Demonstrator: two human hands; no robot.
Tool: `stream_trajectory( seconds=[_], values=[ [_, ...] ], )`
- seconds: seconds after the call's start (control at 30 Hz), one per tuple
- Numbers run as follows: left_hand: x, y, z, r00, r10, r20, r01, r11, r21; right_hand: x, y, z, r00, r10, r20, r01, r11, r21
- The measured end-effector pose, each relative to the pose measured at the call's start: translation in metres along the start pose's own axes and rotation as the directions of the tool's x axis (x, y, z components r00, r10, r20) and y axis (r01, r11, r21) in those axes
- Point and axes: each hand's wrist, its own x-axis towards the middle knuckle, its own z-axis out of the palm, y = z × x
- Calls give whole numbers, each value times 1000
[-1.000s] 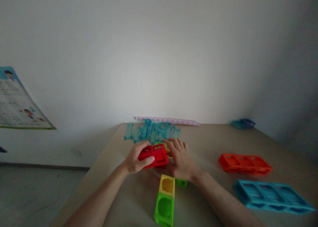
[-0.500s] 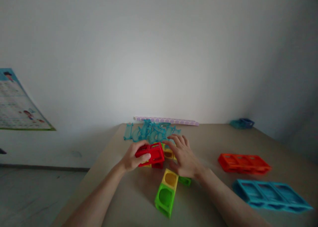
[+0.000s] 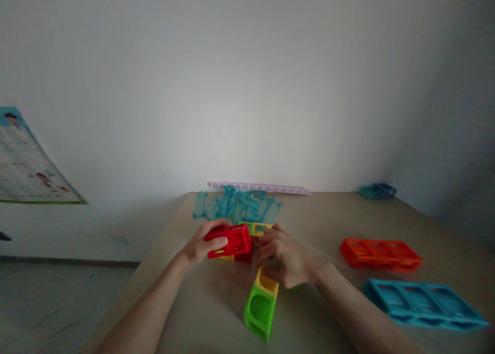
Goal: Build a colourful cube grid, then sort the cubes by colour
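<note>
Holding a red block [image 3: 236, 240] in the left hand [image 3: 203, 242], thumb laid across it, low above or on the counter [image 3: 309, 214]; cannot tell which. Bending over the yellow end of a near yellow-and-green piece [image 3: 260, 307] with the right hand [image 3: 288, 258], fingers curled narrow; cannot tell whether closed on it. Seemingly partway along: joined end to end, yellow to green, in the near piece, and apparently likewise in a far yellow-and-green piece [image 3: 253, 229] behind the hands. Not joined to these, as far as shown: lying apart at right, an orange block [image 3: 381, 256] and a blue block [image 3: 415, 300]; heaped toward the wall, unhandled, clear blue pieces [image 3: 226, 202].
</note>
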Motion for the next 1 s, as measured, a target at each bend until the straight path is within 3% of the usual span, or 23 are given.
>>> stream_trajectory(
  seconds=[0.2, 0.4, 0.53, 0.67, 0.83, 1.0],
  values=[
    [0, 3, 1, 1000, -15, 9, 15, 1000, 6, -3, 3, -11, 977, 198, 81, -187, 974, -125],
    [0, 7, 2, 999, -40, 27, 40, 999, -14, -9, 8, -21, 898, 420, 131, -361, 873, -327],
    [0, 9, 2, 998, -51, 31, 51, 999, -13, -10, 12, -19, 858, 508, 81, -424, 788, -447],
    [0, 10, 2, 998, -53, 23, 53, 998, -24, -7, 15, -13, 856, 516, -35, -478, 761, -439],
    [1, 8, 2, 997, -72, 10, 73, 988, -136, -3, 10, -10, 867, 480, -137, -497, 807, -319],
    [2, 8, 4, 990, -135, 28, 137, 952, -274, 4, -7, 0, 962, 215, -167, -246, 950, -194]
  ],
)
